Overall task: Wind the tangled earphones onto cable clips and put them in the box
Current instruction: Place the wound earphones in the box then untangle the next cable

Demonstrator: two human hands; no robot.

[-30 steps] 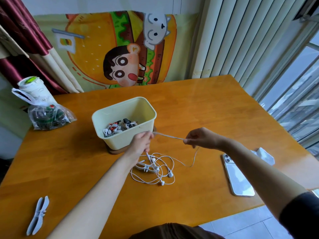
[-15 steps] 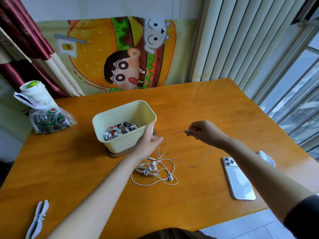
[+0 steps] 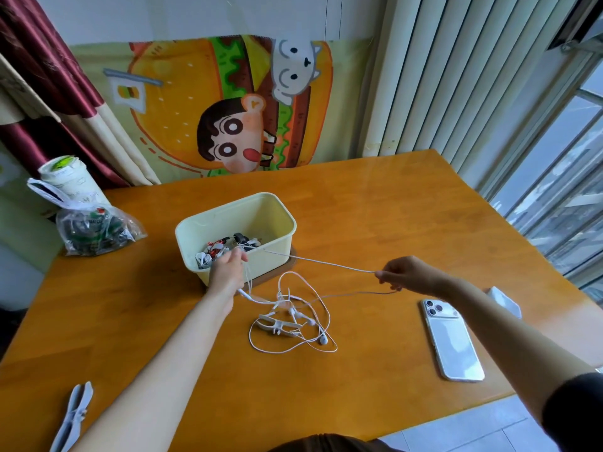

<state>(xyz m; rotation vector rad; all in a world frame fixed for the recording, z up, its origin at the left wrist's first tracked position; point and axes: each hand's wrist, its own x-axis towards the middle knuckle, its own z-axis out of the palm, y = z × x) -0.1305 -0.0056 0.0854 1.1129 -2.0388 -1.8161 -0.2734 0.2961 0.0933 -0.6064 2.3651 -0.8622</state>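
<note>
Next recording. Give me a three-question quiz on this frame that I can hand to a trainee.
1. True or false: the white cable is stretched between the left hand and the right hand.
2. Where does the phone lie? A: in the right hand. B: on the table, to the right of the earphone tangle. C: in the left hand.
3. Fill in: the spare cable clip lies near the table's near ___ corner.
Key: 1 true; 2 B; 3 left.
</note>
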